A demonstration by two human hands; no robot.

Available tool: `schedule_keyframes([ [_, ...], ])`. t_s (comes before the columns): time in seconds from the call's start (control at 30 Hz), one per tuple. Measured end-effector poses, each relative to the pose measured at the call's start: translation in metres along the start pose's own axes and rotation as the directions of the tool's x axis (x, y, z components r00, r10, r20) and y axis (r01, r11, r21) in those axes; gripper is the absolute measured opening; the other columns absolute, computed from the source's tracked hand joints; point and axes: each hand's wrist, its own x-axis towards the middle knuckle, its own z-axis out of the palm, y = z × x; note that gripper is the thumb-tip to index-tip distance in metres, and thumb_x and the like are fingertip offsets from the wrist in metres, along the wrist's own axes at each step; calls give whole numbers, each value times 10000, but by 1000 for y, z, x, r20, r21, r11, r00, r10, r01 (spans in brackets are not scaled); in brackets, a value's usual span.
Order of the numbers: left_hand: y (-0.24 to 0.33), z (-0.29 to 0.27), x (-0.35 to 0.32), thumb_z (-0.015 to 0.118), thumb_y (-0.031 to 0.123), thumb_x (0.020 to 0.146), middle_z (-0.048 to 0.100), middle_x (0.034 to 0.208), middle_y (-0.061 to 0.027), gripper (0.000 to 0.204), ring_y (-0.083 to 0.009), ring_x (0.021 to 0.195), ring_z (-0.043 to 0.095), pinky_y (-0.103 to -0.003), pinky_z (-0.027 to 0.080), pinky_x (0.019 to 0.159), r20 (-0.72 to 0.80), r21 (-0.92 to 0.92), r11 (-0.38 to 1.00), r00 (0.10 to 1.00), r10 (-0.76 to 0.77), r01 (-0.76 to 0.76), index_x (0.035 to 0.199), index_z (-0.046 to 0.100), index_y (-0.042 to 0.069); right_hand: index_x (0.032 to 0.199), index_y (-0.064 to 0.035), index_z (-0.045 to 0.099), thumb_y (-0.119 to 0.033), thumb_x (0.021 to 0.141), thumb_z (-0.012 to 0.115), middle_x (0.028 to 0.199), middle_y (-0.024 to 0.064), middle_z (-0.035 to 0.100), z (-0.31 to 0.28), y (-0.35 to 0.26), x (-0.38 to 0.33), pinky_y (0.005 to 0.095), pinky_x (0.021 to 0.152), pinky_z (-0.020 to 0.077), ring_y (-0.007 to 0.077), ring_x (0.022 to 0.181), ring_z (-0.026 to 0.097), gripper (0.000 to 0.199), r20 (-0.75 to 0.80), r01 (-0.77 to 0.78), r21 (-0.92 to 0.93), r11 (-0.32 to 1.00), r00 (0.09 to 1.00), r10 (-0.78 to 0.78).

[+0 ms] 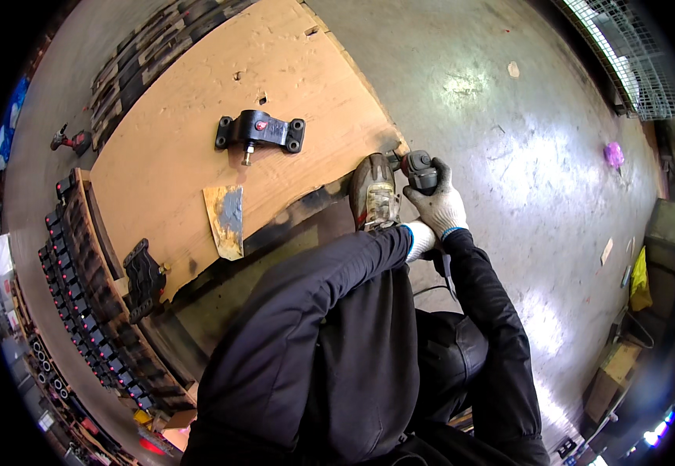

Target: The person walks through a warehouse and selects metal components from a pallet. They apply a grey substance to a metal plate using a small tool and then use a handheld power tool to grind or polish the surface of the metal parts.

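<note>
An angle grinder (pixel 419 169) with a dark grey head is at the corner of a wooden board (pixel 299 101), beside my brown work boot (pixel 374 186), which rests on the board's edge. My right hand (pixel 441 206), in a white knit glove, is closed around the grinder near its head. Just below it, my left hand (pixel 421 237), also gloved, reaches across and grips the grinder's body; most of its fingers are hidden. A cable (pixel 449 279) runs down from the tool. Farther left on the board stands a black metal bracket (pixel 258 130) with a bolt.
A scrap of plywood (pixel 227 221) lies on the board, with a black ribbed part (pixel 145 279) at its left corner. Stacked dark parts (pixel 93 334) line the left side. A red cordless drill (pixel 72 141) stands on the floor. A wire cage (pixel 625 58) is at the far right.
</note>
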Motion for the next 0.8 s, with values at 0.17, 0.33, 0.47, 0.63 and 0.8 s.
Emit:
schedule_keyframes([
  [0.17, 1, -1, 1, 717, 124, 890, 685, 882, -62, 220, -212, 735, 647, -385, 540, 621, -7, 15, 1000, 1000, 2, -2, 1087, 620, 103, 1436, -136, 362, -354, 775, 796, 1074, 245, 705, -4, -8, -3, 464, 831, 553, 421, 970, 696, 820, -12, -24, -36, 999, 1000, 24],
  [0.33, 1, -2, 3, 722, 122, 885, 687, 885, -66, 233, -216, 734, 649, -387, 542, 620, -8, 27, 1000, 1000, -4, 4, 1092, 618, 100, 1432, -147, 371, -356, 777, 794, 1062, 242, 709, -1, -4, -1, 467, 829, 552, 424, 971, 694, 808, -21, -47, -47, 998, 999, 46],
  [0.47, 1, -3, 2, 727, 120, 880, 688, 887, -69, 244, -218, 733, 650, -389, 543, 620, -7, 42, 999, 1000, -5, 6, 1097, 616, 97, 1437, -148, 362, -358, 776, 792, 1049, 239, 714, 0, -5, -2, 471, 827, 552, 427, 967, 695, 816, -4, -14, -51, 999, 1000, 14],
  [0.63, 1, 1, 4, 732, 118, 875, 689, 890, -73, 258, -221, 732, 651, -391, 545, 620, -3, 56, 998, 1000, -1, 1, 1103, 614, 93, 1439, -153, 363, -372, 769, 793, 1069, 251, 705, -1, 1, -5, 480, 840, 548, 431, 972, 692, 825, -33, -39, -28, 999, 999, 38],
  [0.8, 1, -2, 4, 737, 117, 870, 691, 893, -77, 271, -224, 731, 652, -394, 547, 620, -6, 72, 997, 1000, 10, -10, 1108, 611, 90, 1438, -169, 363, -396, 762, 798, 1049, 248, 708, -1, 4, -11, 480, 833, 551, 430, 963, 697, 835, -125, -99, 8, 995, 987, 99],
])
